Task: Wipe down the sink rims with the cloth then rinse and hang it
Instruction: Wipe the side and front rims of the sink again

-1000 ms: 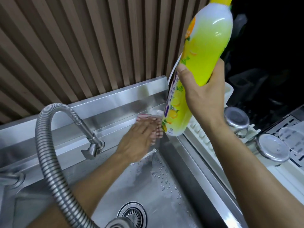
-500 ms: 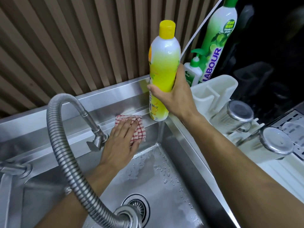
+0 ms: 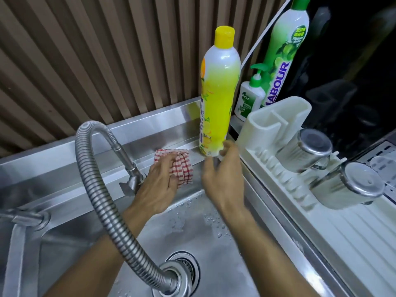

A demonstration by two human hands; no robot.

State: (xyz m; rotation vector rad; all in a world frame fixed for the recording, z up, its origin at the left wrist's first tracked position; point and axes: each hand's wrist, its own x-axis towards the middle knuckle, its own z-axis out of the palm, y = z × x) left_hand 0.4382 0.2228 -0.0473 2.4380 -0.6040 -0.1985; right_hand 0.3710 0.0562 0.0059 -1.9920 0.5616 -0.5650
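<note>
The left hand (image 3: 162, 181) lies flat, fingers spread, pressing a red-and-white checked cloth (image 3: 182, 166) onto the back rim of the stainless sink (image 3: 150, 133); the cloth is bunched, its long axis running from the rim down over the edge toward the basin, and its stripes follow that line. Most of it shows just right of the left grip's fingers, with a corner peeking out beyond the fingertips. The right hand (image 3: 222, 179) hovers just right of the cloth, blurred, fingers loosely curled and open around nothing; its fingertips are at the base of a yellow dish soap bottle (image 3: 218, 93), though whether they touch it cannot be told. That bottle stands upright on the rim's back right corner, cap up. Behind and right of the right grip stand a small green pump soap bottle (image 3: 249, 99) and a tall green detergent bottle (image 3: 285, 50). Further right, a white dish rack (image 3: 278, 116) holds two steel cups (image 3: 304, 151) lying on their sides. Left of the left grip arches a flexible metal faucet hose (image 3: 94, 179). Water drops lie in the basin below both hands
</note>
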